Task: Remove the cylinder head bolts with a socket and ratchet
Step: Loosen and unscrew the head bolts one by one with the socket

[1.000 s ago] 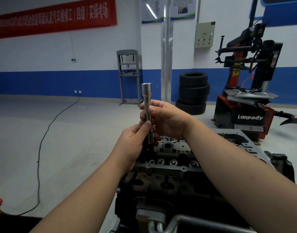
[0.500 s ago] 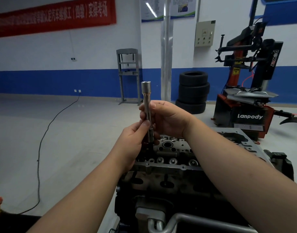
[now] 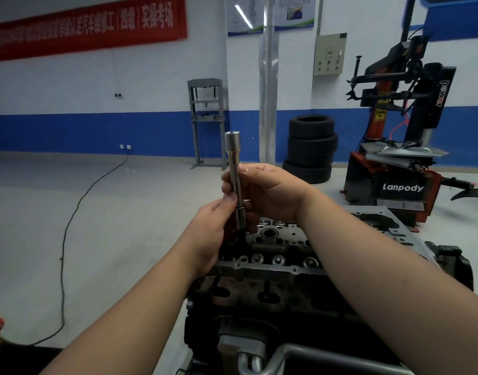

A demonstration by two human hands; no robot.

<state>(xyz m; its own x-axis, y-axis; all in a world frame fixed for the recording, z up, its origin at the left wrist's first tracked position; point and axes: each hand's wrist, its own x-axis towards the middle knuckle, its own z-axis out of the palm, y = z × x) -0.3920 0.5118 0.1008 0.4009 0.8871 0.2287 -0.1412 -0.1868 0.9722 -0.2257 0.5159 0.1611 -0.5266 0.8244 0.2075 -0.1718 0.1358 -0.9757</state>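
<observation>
1. The fingers of the left hand (image 3: 209, 234) are curled narrow, and the thumb (image 3: 230, 198) with the fingertips pinches the lower part of the long shiny steel extension bar (image 3: 234, 177), just above the darker cylindrical socket (image 3: 240, 218) fitted on its lower end.
2. The right hand (image 3: 265, 194) grips the middle of the same bar from the other side, its fingers wrapped around it. I think two hands are used so that the bar stays upright while one hand guides the tip.
3. The wider top end of the bar is free; no ratchet handle is seen on it. So the tool seems not yet complete for turning.
4. The socket hangs just over the far left part of the grey aluminium cylinder head (image 3: 270, 250). Whether it already sits on a bolt, I cannot tell, because the left hand covers this place.
5. The head lies on the dark engine block (image 3: 259, 299) in front of the person, which puts the bolt holes within easy reach.
6. Behind stand a stack of black tyres (image 3: 311, 148) and a red and black tyre machine (image 3: 403, 169), well apart from the work.
</observation>
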